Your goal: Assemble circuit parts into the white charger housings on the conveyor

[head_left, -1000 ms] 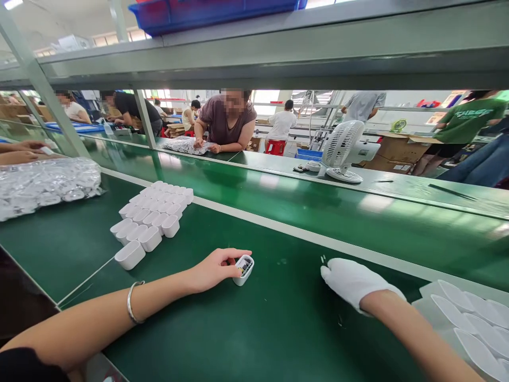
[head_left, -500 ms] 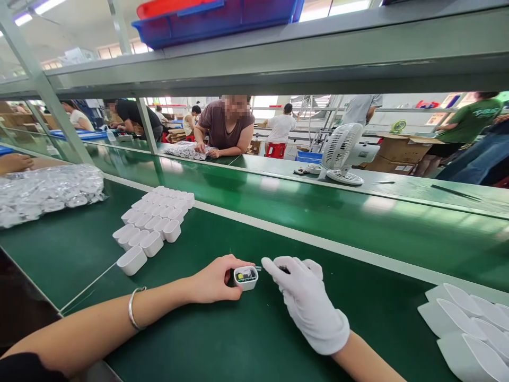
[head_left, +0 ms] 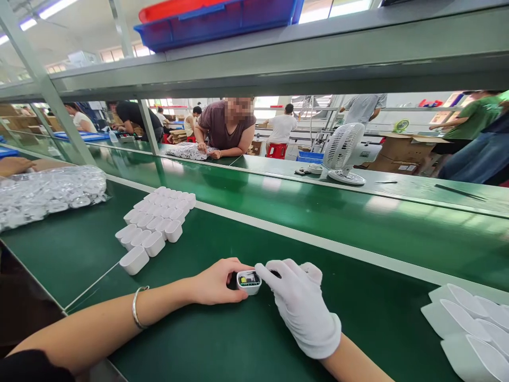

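My left hand [head_left: 217, 284], bare with a bangle at the wrist, is closed around a small white oval plastic housing [head_left: 249, 291] near the green worktop. Its open top shows a circuit board [head_left: 249, 278] with a yellow part and dark components. My right hand [head_left: 294, 302] wears a white glove, and its foremost fingertip touches the housing's upper right rim. The other gloved fingers are curled, and whatever they may pinch is hidden. To the left stand rows of white oval housings [head_left: 155, 217] with open tops.
More white housings [head_left: 473, 329] stand at the right edge. A clear bag of white parts [head_left: 51, 191] lies at the left. Beyond the belt [head_left: 286, 201] are a white fan [head_left: 344, 151] and a person leaning on the bench. A shelf [head_left: 278, 61] with blue bins spans overhead.
My gloved right hand has moved left, bringing its fingertip from beside the housing to its rim. Thin wires that stuck out there are now covered. My left hand keeps its hold.
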Demonstrator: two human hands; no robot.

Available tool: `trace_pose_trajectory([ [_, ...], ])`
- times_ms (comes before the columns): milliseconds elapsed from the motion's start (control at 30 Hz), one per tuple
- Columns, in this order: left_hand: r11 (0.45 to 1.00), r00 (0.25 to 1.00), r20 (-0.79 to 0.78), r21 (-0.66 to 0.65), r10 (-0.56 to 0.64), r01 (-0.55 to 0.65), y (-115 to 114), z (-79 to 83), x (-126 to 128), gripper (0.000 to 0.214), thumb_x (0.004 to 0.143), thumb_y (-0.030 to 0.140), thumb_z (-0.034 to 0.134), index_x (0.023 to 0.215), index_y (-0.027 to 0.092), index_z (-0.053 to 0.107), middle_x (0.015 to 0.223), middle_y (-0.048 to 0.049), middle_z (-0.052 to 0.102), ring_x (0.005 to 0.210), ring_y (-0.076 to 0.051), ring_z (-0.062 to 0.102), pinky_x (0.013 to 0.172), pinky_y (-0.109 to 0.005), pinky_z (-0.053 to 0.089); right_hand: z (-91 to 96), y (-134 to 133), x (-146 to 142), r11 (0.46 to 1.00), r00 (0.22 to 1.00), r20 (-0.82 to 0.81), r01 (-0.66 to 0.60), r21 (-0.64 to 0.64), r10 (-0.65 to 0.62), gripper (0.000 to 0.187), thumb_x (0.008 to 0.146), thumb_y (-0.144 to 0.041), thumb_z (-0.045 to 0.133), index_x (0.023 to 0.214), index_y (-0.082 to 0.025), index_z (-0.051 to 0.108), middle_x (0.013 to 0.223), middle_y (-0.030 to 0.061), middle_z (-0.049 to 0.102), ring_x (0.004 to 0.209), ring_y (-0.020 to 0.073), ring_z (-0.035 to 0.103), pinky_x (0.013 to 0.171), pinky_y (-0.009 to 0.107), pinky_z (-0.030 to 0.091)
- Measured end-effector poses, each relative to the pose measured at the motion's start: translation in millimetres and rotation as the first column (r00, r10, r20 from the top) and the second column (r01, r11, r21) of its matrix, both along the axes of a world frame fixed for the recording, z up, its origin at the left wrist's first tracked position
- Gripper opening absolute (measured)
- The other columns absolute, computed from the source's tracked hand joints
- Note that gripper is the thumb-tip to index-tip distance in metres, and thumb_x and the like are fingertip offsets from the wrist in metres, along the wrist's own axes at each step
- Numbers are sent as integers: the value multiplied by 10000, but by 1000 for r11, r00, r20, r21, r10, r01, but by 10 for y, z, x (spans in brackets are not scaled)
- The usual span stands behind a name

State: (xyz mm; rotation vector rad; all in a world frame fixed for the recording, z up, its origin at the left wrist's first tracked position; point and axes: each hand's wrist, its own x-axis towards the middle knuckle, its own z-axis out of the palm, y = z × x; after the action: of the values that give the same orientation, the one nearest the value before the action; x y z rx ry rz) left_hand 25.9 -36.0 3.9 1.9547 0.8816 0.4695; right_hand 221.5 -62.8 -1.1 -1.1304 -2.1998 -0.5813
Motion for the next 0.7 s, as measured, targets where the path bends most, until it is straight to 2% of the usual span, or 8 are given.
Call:
trace_pose_trajectory([
  [267,999,1000,-11,49,1,-1,14,-44,4,104,693,138,627,796,155,623,754,23,512,666,-101,444,607,-188,396,52,0,-91,1000,996,84,-13,-4,13,328,753,32,474,791,-262,616,675,-46,584,606,103,424,651,335,171],
  [433,999,1000,-11,39,-26,26,25,-28,-9,154,701,144,620,853,160,640,738,28,513,662,-100,443,591,-186,380,61,10,-65,999,994,102,-29,19,27,324,755,23,482,795,-271,613,677,-51,592,618,105,432,680,338,176],
  [700,998,999,0,31,-48,48,7,19,-7,257,705,136,617,954,184,659,783,20,562,698,-111,469,624,-191,398,69,31,56,996,996,82,-53,74,47,423,724,66,454,868,-291,629,717,-60,629,629,88,462,706,340,195],
])
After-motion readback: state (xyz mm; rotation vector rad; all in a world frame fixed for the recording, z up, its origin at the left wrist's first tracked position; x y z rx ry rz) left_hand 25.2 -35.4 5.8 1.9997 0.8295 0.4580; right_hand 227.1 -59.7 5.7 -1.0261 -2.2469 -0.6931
